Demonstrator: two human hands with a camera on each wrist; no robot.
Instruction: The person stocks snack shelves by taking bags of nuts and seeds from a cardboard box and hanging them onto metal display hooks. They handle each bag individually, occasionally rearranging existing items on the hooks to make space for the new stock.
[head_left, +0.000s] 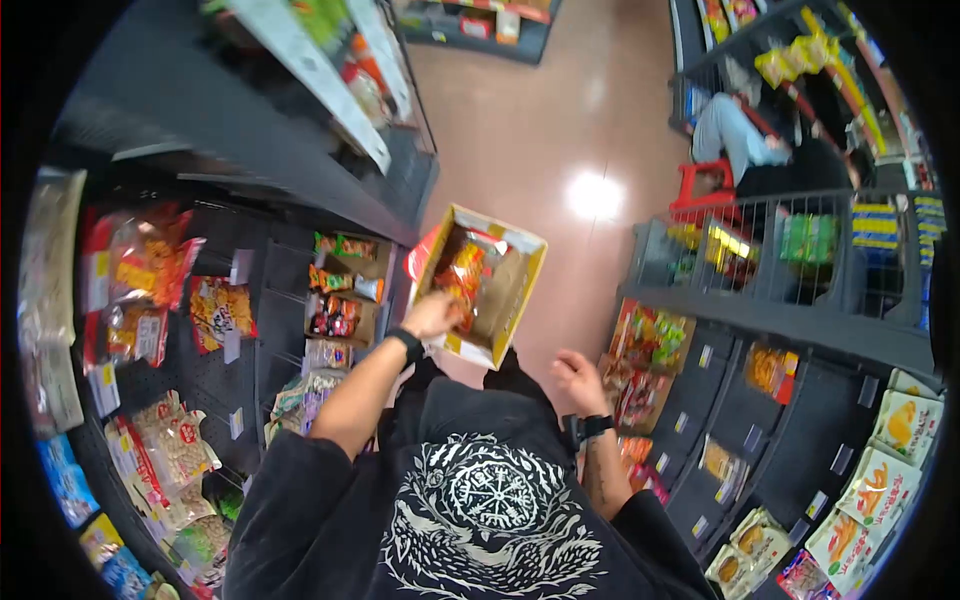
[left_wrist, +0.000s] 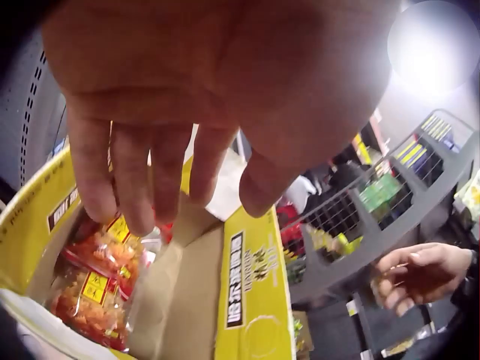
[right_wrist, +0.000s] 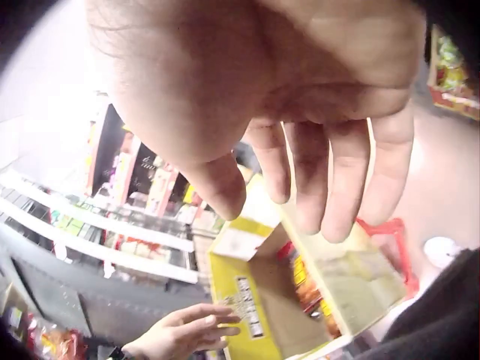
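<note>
A yellow-edged cardboard box (head_left: 513, 318) stands open in front of the person, with red and orange snack packs (head_left: 465, 268) along one side and bare cardboard on the other. The left hand (head_left: 432, 315) is over the box's near left part. In the left wrist view its fingers hang loosely extended above clear packs of orange snacks (left_wrist: 94, 294); whether they touch a pack cannot be told. To the right of the box, the right hand (head_left: 578, 380) hangs in the air with relaxed fingers and holds nothing. The right wrist view shows the box (right_wrist: 264, 300) beyond that hand.
Shelves with bagged snacks (head_left: 222, 312) run along the left. More shelves, with packs (head_left: 770, 372) and a wire-fronted rack (head_left: 790, 270), line the right. Farther up the aisle floor (head_left: 520, 120), a person in light trousers (head_left: 735, 135) is beside a red stool (head_left: 704, 188).
</note>
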